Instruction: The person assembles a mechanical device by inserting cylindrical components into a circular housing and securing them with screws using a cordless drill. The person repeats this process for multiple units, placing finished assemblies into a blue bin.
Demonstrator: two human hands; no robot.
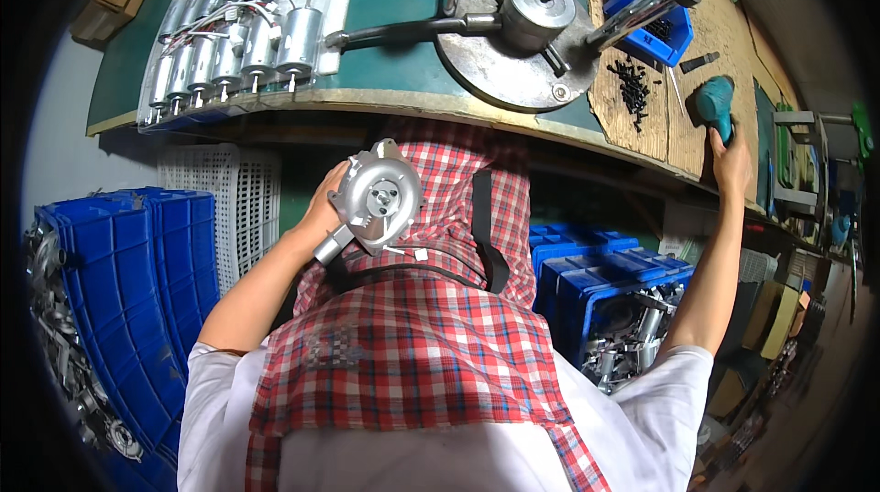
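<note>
My left hand (321,210) is closed round the side of a round silver metal blower housing (401,182), held over my lap above the checked apron. Dark screw heads show at the housing's centre, and a thin white wire with a white connector (421,255) hangs from it. Out to the right, my right hand (731,165) grips the handle of a teal power screwdriver (714,100) at the bench's right part. The tool's far end is hidden by its own body. Beside it lie a loose heap of black screws (632,93) and a thin light rod (676,89).
Several silver motors (227,60) with wires lie on plastic at the bench's left. A round steel fixture (486,61) with a long lever (394,32) stands mid-bench. Behind the screws is a blue bin (680,34). Blue crates (115,281) flank me; the right crate (564,300) holds metal parts.
</note>
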